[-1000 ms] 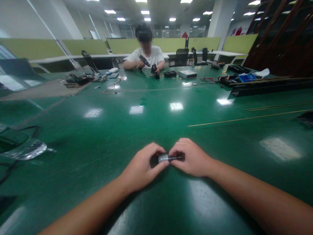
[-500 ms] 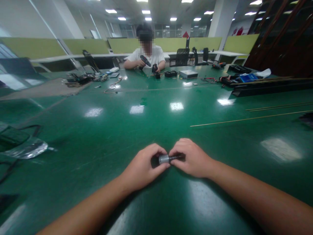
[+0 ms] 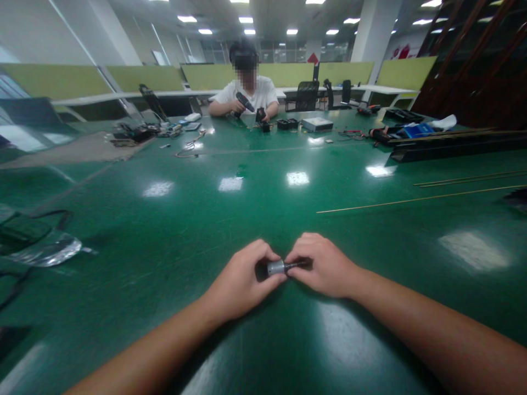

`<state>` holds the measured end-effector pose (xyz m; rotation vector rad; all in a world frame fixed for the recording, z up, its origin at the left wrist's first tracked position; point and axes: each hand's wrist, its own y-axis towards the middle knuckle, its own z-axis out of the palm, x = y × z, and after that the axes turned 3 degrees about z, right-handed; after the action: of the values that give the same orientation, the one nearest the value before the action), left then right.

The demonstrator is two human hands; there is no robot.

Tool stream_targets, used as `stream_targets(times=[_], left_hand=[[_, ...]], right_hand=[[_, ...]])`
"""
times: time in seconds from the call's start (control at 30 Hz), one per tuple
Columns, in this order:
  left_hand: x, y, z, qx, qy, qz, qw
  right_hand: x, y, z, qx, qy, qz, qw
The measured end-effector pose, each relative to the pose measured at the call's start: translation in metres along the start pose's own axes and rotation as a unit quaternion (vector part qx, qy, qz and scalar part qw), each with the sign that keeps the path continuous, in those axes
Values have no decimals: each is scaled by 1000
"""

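Note:
A small silver metal cylinder [image 3: 275, 267] with a dark, narrower shaft-like part [image 3: 300, 264] on its right lies between my hands, low over the green tabletop [image 3: 263, 211]. My left hand [image 3: 247, 277] curls around the cylinder's left side, thumb below and fingers above. At the joint with the dark part, the thumb and fingertips of my right hand [image 3: 321, 266] pinch it. Both hands almost touch at their fingertips. What exactly the piece is, I cannot tell; its left end is in shadow inside my left hand.
Across the table a person [image 3: 247, 93] in a white shirt holds a power drill [image 3: 244, 101] near a black part. Thin brass-coloured rods [image 3: 411, 201] and a black channel [image 3: 453, 147] lie at right. A clear plastic bag [image 3: 45, 249] sits at left; electronics clutter [image 3: 135, 133] lies behind.

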<state>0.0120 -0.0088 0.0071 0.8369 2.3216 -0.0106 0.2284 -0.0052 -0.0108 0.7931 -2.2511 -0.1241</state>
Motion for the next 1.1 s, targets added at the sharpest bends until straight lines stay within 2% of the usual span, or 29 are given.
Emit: stream_targets(times=[0.63, 1.1], left_hand=[[0, 0, -1, 2, 3, 2, 1000], [0, 1, -2, 3, 7, 17, 1000]], right_hand=[[0, 0, -5, 15, 3, 6, 1000], [-1, 0, -4, 1, 6, 0, 1000]])
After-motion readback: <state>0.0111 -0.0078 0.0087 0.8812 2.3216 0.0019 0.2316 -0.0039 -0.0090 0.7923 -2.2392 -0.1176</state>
